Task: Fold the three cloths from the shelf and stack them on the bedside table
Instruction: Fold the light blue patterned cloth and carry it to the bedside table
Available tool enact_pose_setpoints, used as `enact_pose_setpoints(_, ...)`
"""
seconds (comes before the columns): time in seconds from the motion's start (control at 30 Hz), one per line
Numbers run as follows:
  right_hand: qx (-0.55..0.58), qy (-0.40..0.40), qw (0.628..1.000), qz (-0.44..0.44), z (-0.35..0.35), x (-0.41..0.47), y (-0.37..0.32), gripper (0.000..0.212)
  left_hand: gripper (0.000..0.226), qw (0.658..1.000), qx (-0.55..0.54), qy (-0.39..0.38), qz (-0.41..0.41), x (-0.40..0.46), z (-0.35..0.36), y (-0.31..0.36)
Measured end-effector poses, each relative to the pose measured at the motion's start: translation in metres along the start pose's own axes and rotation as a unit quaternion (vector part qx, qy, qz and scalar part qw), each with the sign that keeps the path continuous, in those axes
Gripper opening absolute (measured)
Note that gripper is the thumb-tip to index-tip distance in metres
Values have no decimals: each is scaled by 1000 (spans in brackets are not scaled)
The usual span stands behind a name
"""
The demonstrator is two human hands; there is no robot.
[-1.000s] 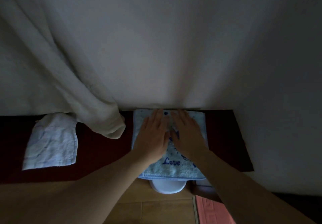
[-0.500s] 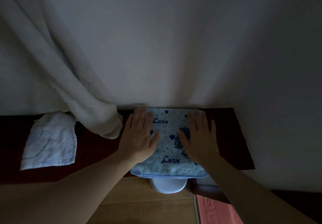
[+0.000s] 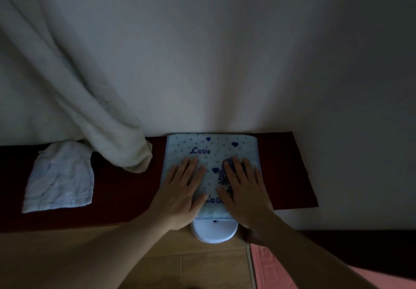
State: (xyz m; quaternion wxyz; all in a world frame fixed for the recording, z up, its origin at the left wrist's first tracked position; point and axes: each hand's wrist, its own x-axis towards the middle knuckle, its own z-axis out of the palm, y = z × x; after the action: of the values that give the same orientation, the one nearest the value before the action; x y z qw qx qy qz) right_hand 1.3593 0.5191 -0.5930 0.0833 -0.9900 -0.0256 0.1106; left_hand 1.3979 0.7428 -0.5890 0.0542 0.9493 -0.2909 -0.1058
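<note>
A light blue towel [image 3: 209, 147] printed with "Love" and dark hearts lies flat on the dark red bedside table top [image 3: 286, 169], against the wall. Its near edge hangs slightly over the front. My left hand [image 3: 182, 189] presses flat on the towel's left half, fingers straight. My right hand [image 3: 243, 187] presses flat on its right half, fingers spread. A crumpled white cloth [image 3: 59, 179] lies on the same red surface at the far left.
A white curtain [image 3: 90, 108] hangs down from the left and its end rests on the red top between the two cloths. A round white object [image 3: 213, 232] sits below the towel's front edge. Wooden floor [image 3: 157, 259] and a pink mat [image 3: 276, 273] lie below.
Both hands slid from the towel's middle out to its sides, then back toward me, and now lie lower on it; the upper "Love" print is uncovered.
</note>
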Motion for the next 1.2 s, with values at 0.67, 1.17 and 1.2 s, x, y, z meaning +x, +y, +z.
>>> enact_pose_setpoints(0.67, 31, -26, 997, -61, -5, -46, 14, 85, 92, 994, 64, -50, 78, -42, -18, -19)
enact_pose_setpoints(1.17, 93, -18, 995, 4, -18, -56, -1, 69, 57, 992, -39, -69, 97, -53, -35, -38)
enact_pose_setpoints(1.2, 103, -14, 994, 13, -18, -60, -2, 68, 57, 991, -40, -74, 101, -52, -35, -39)
